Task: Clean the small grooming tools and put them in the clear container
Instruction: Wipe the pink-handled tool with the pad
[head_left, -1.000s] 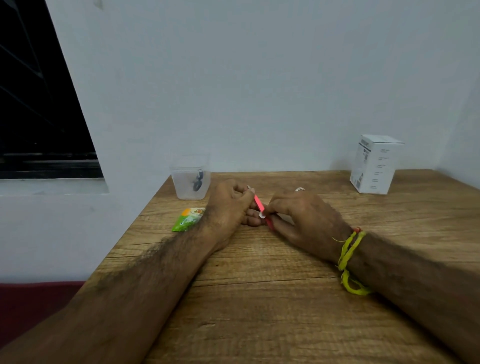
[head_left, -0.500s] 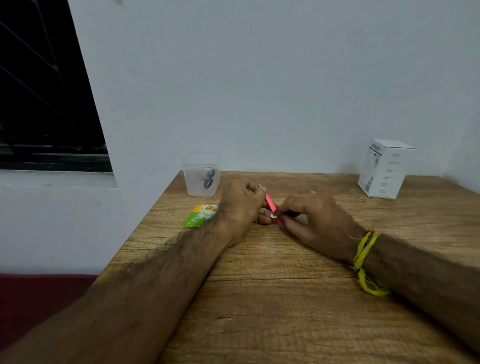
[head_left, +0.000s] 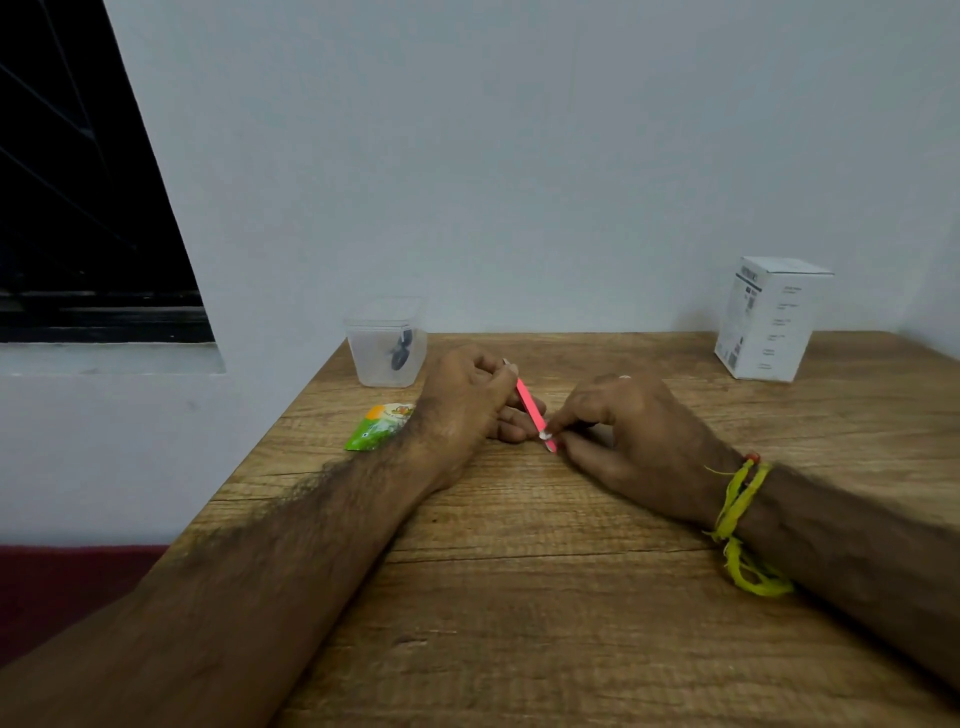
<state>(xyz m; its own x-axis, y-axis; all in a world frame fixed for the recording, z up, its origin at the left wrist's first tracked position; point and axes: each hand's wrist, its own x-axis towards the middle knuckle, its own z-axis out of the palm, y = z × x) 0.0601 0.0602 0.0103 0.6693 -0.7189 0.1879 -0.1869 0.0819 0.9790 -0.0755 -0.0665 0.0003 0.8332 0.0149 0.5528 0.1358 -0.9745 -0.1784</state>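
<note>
Since a second ago little has shifted on the table (head_left: 519, 597): our view has swung a bit to the left, so the container (head_left: 387, 343) and box (head_left: 769, 319) sit further right in it, while both hands keep their hold on the pink tool (head_left: 531, 408).

Our left hand (head_left: 467, 400) has its fingers curled, pinching the tool's upper end between thumb and fingertips. Our right hand (head_left: 639, 436) pinches a small white bit (head_left: 544, 435) against the tool's lower end, where thumb and forefinger meet. The tool slants between the two hands, upper end toward the left hand, lower end just above the wood.

Near the table's far left corner stands the container, with a dark tool (head_left: 401, 349) inside it. Just beside our left wrist lies a green and orange sachet (head_left: 379, 426). The white box stands well apart at the far right. Yellow thread (head_left: 737, 525) is wound round our right wrist.
</note>
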